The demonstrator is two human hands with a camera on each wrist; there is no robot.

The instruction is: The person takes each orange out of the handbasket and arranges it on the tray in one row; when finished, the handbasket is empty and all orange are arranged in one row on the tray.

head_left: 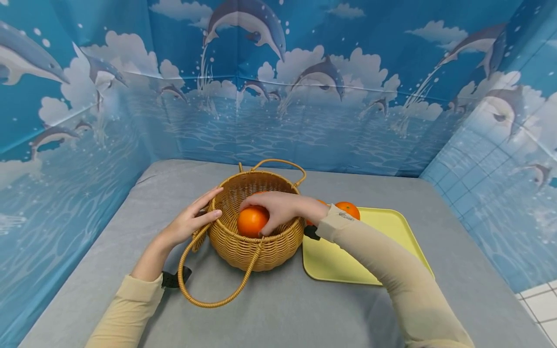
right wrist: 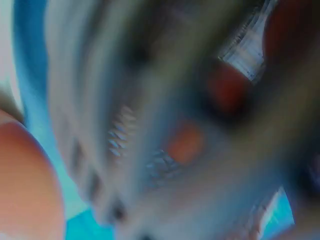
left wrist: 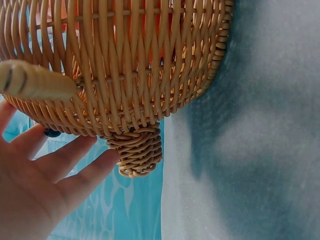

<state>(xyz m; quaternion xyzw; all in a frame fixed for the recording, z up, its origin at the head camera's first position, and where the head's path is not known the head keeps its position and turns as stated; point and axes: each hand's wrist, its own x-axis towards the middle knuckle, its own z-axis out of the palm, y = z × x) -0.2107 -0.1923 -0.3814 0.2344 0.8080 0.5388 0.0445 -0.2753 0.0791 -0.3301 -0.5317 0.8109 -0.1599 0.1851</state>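
A round wicker basket (head_left: 250,253) stands on the grey surface. Inside its mouth, near the front rim, my right hand (head_left: 283,209) grips an orange (head_left: 251,222), thumb on the near side. A sliver of orange colour shows behind that hand. At the basket's left side rests my left hand (head_left: 190,221), fingers extended against the wicker. In the left wrist view, the left hand's fingers (left wrist: 75,157) are spread along the woven wall (left wrist: 135,65), and orange colour shows through the weave. The right wrist view is a blurred close look at the weave.
A yellow tray (head_left: 339,263) lies right of the basket, under the right forearm. On it sits an orange (head_left: 347,210), with others partly hidden by the wrist. One basket handle (head_left: 209,304) flops forward; another handle (head_left: 283,161) rises behind. A dolphin-print curtain (head_left: 261,130) surrounds the surface.
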